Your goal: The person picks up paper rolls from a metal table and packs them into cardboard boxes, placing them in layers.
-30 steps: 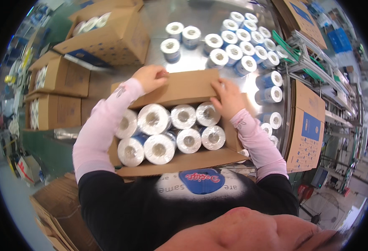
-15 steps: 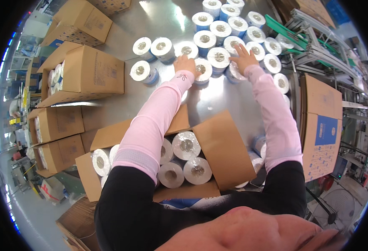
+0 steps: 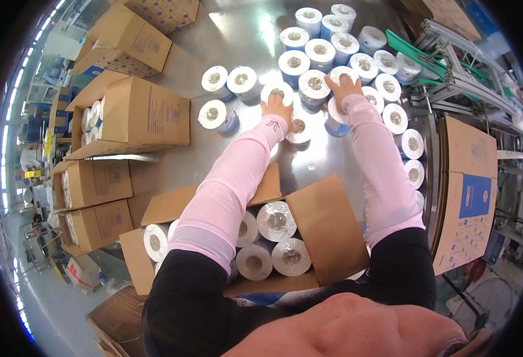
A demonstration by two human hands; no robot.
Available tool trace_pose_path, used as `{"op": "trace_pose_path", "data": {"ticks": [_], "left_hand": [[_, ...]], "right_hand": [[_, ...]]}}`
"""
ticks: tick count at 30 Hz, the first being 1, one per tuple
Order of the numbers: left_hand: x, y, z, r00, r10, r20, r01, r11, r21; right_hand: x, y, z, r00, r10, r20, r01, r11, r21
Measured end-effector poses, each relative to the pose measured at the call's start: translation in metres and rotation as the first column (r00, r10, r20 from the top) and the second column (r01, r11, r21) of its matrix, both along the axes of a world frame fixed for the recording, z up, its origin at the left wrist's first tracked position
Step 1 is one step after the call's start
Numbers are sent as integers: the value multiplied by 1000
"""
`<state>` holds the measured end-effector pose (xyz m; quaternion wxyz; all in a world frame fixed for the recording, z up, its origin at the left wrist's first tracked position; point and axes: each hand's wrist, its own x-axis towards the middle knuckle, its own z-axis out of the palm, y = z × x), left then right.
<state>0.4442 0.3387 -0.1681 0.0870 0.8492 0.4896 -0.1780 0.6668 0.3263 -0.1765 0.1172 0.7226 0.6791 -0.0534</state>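
My left hand (image 3: 277, 110) curls its fingers over the near side of an upright plastic-wrapped paper roll (image 3: 277, 91) with a white top. Just right of this hand, partly behind it, stands another roll (image 3: 299, 129). To the right, my right hand (image 3: 347, 90) has its thumb and fingers around the near side of a second roll (image 3: 343, 74). A blue-sided roll (image 3: 336, 119) stands below that hand, partly hidden by the wrist. Between my hands is one more roll (image 3: 313, 84). In front of my body, an open carton (image 3: 327, 223) holds several rolls lying end-up, partly covered by my left arm.
Several more rolls (image 3: 319, 53) crowd the metal table (image 3: 237, 44) at the far right, with three (image 3: 214, 80) at left. Filled cartons (image 3: 154, 113) line the left side. A flattened carton (image 3: 466, 196) and a metal frame with green guides (image 3: 445, 65) stand at right.
The view has shifted, so most things sit lower and farther right. Both hands have drawn slightly nearer with the rolls under them. My right hand's spread fingers have closed around a roll.
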Motion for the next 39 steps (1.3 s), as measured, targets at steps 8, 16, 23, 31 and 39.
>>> {"op": "trace_pose_path", "data": {"ticks": [8,16,23,31,39], "left_hand": [[-17,-11,15,992,78,-101,-92,986,-140],[-50,1,42,955,153,256,-122,984,-132],[-119,-60,150,47,521,852,167,837,-521],[-249,-249,248,287,671,684,302,614,-729],[-262,-345,219,784,-353,511,363,928,85]], "right_hand": [[-23,-54,-1,991,37,-131,-33,999,32],[-61,-299,-129,999,-22,36,19,997,76],[-35,-313,-40,750,-397,-528,459,888,-16],[-19,-246,193,-258,203,-945,268,954,132],[-224,-312,265,473,818,-328,-833,536,135]]}}
